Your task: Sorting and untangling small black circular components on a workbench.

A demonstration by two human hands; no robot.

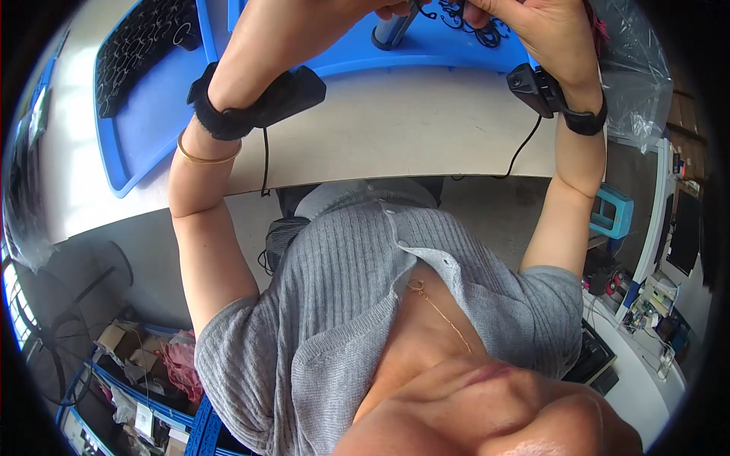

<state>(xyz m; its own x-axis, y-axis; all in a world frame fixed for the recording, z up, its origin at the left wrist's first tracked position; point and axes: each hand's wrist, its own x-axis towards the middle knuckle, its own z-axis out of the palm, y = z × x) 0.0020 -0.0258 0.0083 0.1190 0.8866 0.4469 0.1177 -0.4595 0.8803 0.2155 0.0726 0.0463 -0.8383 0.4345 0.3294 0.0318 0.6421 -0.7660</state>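
Note:
My left hand point(327, 17) and my right hand point(536, 21) are raised at the upper edge, which cuts off most of the fingers. The visible left fingertips curl inward beside a small black hooked piece point(427, 9); what they hold is hidden. On the right, thumb and finger come together next to a loose cluster of thin black curled pieces point(490, 35), their grip hard to make out. Both hands are over a blue tray point(350, 57). Between them a grey cylinder with a dark end point(391, 32) lies tilted in that tray.
At the left, a second blue tray point(144, 152) holds rows of black looped pieces point(141, 49). Both trays rest on a pale table point(411, 125). Black wrist-worn devices point(293, 95) trail cables over its front edge. Clear plastic sheeting point(631, 83) hangs at the right.

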